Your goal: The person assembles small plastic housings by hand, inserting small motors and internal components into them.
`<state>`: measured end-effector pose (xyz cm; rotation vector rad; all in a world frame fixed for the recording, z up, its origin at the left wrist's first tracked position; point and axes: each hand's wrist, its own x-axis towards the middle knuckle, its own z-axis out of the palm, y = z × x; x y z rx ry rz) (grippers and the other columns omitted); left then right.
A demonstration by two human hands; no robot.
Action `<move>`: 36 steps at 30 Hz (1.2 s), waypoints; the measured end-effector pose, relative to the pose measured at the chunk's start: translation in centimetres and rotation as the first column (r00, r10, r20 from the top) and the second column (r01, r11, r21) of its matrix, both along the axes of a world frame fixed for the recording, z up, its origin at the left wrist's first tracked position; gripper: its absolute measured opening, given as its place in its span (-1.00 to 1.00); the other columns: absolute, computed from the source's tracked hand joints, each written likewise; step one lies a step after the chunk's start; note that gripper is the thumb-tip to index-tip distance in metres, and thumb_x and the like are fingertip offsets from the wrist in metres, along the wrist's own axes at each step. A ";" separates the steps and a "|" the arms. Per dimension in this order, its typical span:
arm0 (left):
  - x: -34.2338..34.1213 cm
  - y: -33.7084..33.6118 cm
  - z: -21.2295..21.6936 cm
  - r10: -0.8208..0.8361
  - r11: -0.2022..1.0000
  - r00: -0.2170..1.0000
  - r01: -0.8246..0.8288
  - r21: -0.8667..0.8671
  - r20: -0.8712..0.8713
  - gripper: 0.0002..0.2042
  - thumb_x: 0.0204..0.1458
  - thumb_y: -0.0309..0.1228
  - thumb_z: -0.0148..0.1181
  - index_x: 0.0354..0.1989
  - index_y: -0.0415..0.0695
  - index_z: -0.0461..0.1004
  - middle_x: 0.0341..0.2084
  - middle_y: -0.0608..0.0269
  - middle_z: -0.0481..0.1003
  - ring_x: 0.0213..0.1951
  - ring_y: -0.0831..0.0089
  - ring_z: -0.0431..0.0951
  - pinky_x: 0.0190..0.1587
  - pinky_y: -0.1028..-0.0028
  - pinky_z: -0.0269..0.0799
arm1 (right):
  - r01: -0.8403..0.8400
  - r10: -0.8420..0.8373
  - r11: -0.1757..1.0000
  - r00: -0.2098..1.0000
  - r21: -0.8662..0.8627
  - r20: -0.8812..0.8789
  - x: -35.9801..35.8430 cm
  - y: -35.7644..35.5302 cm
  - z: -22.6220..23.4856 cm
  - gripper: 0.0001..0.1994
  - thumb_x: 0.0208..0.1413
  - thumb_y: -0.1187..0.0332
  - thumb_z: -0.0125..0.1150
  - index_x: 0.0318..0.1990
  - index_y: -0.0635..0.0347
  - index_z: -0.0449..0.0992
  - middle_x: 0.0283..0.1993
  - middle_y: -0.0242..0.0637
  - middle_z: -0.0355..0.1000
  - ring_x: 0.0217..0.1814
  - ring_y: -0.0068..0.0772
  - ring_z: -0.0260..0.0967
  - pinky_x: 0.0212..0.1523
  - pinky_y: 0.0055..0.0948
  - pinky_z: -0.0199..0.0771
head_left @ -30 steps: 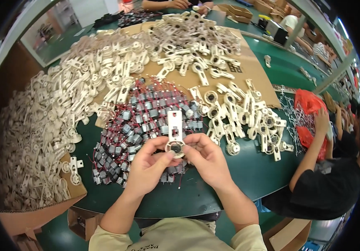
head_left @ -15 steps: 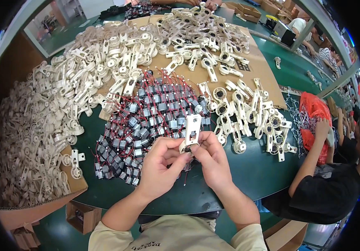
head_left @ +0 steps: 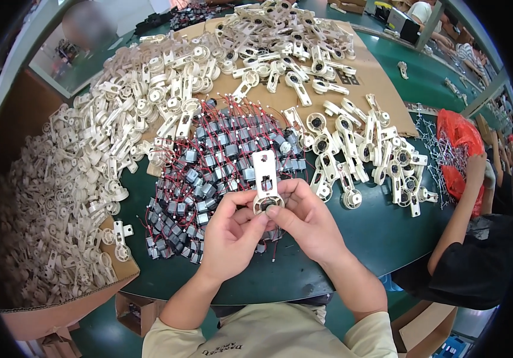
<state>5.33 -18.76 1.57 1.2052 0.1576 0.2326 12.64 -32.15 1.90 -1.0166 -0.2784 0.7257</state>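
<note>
Between my two hands stands a cream plastic housing (head_left: pixel 265 170), its long slotted arm pointing away from me and its round ring end towards me. A dark part shows inside the ring. My left hand (head_left: pixel 232 230) grips the ring's left side with thumb and fingers. On the ring's right side, my right hand (head_left: pixel 307 224) holds on, its thumb pressed at the dark centre. Just beyond my hands lies a heap of small grey motors (head_left: pixel 221 149) with red and black wires.
Loose cream housings pile up at the left (head_left: pixel 131 101), spilling into a cardboard box (head_left: pixel 71 307). More housings with dark centres (head_left: pixel 358 149) lie right of the motors. A co-worker's arm (head_left: pixel 462 209) reaches to a red plastic bag (head_left: pixel 456 131) beside scattered screws. Cardboard (head_left: pixel 382 89) covers the far table.
The housing has turned slightly, so its slotted face and ring show more fully. My hands keep their hold on it. The whole view has shifted a little.
</note>
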 end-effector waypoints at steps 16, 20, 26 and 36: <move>-0.8 0.3 -1.2 0.016 0.878 0.981 -0.107 0.466 0.195 -0.63 -0.01 -0.67 0.19 -0.03 -0.34 0.24 -0.13 0.12 0.26 -0.24 0.47 0.49 -0.23 0.54 0.48 | 0.087 -0.033 0.989 0.920 -0.120 0.391 -0.9 -0.3 -0.3 -0.77 0.12 0.55 0.13 -0.09 0.30 0.26 -0.22 -0.26 0.35 -0.21 -0.51 0.39 -0.18 -0.46 0.42; -1.1 -0.1 0.4 0.002 0.901 0.991 -0.059 0.430 0.133 -0.47 0.00 -0.66 0.14 0.20 -0.33 0.16 0.01 0.06 0.22 -0.26 0.43 0.52 -0.22 0.51 0.49 | 0.555 -0.199 0.794 0.623 -0.248 0.757 2.2 -2.4 1.5 -0.74 0.05 0.49 0.24 -0.10 0.28 0.39 -0.25 -0.30 0.30 -0.24 -0.53 0.33 -0.22 -0.54 0.38; -0.7 0.7 0.3 0.064 0.845 0.975 -0.166 0.509 0.213 -0.61 0.11 -0.64 0.01 0.14 -0.33 0.23 0.05 0.05 0.21 -0.32 0.47 0.54 -0.21 0.52 0.44 | 0.968 -0.256 0.213 0.185 -0.132 0.949 6.6 -6.6 1.1 -0.69 0.04 0.46 0.20 -0.04 0.30 0.38 -0.02 0.02 0.28 0.03 0.00 0.28 0.01 -0.17 0.31; -0.8 0.6 0.6 0.020 0.746 0.962 -0.196 0.637 0.272 -0.70 0.06 -0.71 -0.02 0.00 -0.32 0.34 -0.03 0.00 0.28 -0.39 0.48 0.53 -0.30 0.55 0.45 | 0.937 0.256 0.212 0.220 -0.276 0.941 7.3 -3.8 -3.9 -0.69 -0.08 0.51 0.10 -0.11 0.27 0.50 0.13 0.04 0.24 0.29 0.09 0.09 0.32 0.08 0.00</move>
